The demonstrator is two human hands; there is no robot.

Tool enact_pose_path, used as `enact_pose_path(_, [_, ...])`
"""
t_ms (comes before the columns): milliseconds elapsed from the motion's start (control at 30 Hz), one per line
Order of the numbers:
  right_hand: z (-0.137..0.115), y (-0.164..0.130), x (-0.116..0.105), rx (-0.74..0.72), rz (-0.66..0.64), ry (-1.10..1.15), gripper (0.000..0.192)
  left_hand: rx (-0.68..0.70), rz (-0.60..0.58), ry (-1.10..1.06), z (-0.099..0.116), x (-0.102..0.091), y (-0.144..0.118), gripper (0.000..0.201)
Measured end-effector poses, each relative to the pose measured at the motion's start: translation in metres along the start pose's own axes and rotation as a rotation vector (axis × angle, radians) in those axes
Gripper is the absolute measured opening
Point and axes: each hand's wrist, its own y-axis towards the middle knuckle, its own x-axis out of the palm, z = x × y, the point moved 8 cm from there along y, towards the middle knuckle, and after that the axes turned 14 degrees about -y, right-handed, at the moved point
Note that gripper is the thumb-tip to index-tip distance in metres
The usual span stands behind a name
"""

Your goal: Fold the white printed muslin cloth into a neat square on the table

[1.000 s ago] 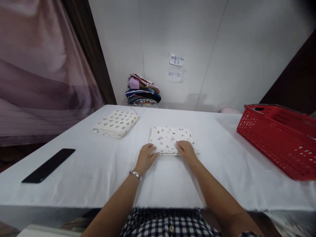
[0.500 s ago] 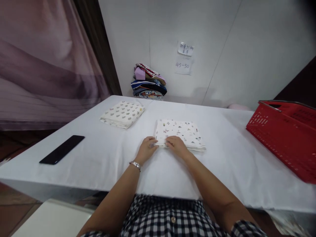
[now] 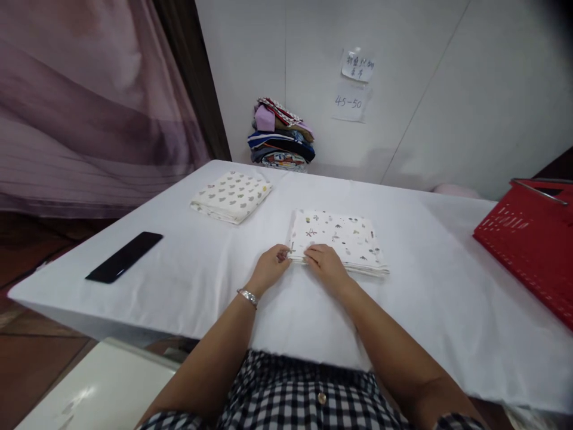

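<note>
Fingertips (image 3: 283,255) on soft folded cloth (image 3: 338,240)

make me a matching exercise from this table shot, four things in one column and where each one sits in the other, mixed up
Things:
1. folded cloth with small mixed prints
2. folded cloth with grey motifs
3. black phone
4. red basket

Places:
A. far right of the table
B. near the table's left edge, nearest the front
C. middle of the table, under the fingers of the left hand and right hand
D. back left of the table, untouched

Pairs: 1-C, 2-D, 3-B, 4-A
</note>
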Motion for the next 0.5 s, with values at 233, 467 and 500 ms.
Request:
enact_pose_path(233, [-0.012, 0.011, 0.009, -0.015, -0.029, -0.068, 0.015, -0.029, 0.007, -0.01, 0.003, -0.001, 0.0, 0.019])
enact_pose_path(467, [-0.013, 0.007, 0.01, -0.023, 0.068, -0.112, 0.019, -0.04, 0.033, -0.045, 0.003, 0.001, 0.0, 0.014])
enact_pose_path(500, [-0.014, 0.006, 0.009, -0.027, 0.081, -0.108, 0.019, -0.04, 0.034, -0.045, 0.003, 0.001, 0.0, 0.013])
